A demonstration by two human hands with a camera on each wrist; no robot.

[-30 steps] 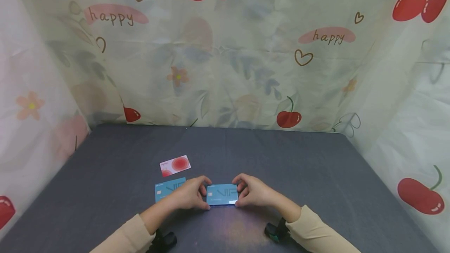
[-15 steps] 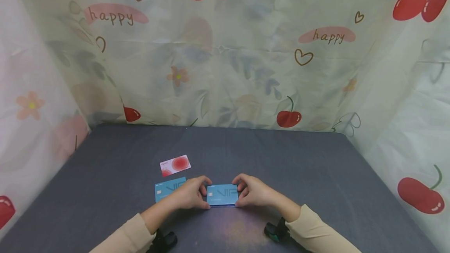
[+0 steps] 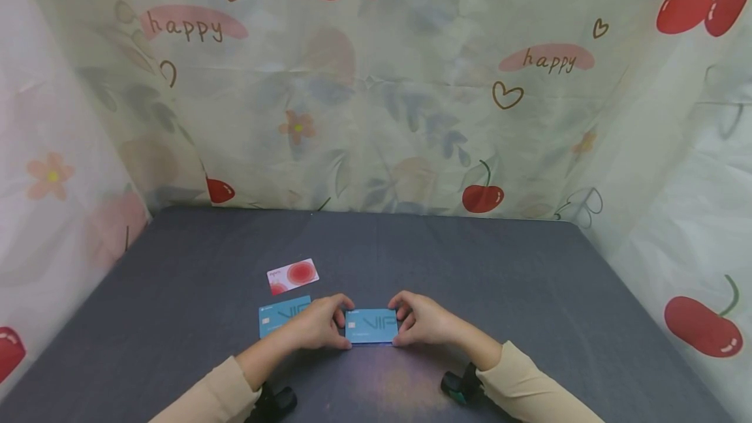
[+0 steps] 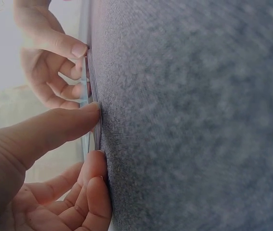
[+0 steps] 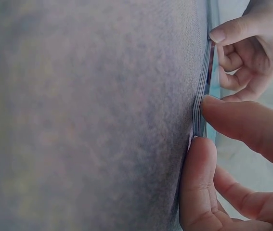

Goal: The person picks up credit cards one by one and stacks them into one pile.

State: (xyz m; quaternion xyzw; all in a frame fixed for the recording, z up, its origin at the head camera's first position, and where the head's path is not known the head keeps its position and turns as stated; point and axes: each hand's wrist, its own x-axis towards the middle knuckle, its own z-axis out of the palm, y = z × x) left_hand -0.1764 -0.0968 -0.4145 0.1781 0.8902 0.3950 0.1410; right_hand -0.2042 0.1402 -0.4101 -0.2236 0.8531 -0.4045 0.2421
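A stack of cards [image 5: 198,108] is lying on the counter [image 3: 499,273], its blue top card [image 3: 371,327] reading VIP, between the two hands. The left hand [image 3: 322,322] is pinching the stack's left end, thumb at the near edge, while the right hand [image 3: 427,320] is gripping the right end likewise. The wrist views are showing several thin edges nearly lined up, the top card seeming to stand slightly off the layers beneath. Squaring the stack is looking mostly done, that top gap perhaps remaining. To the left, a second blue card [image 3: 281,316] is lying partly hidden by the left hand, with a pink card [image 3: 294,277] lying just beyond; both are sitting outside the stack. A cherry-printed cloth [image 3: 376,103] is hanging behind.
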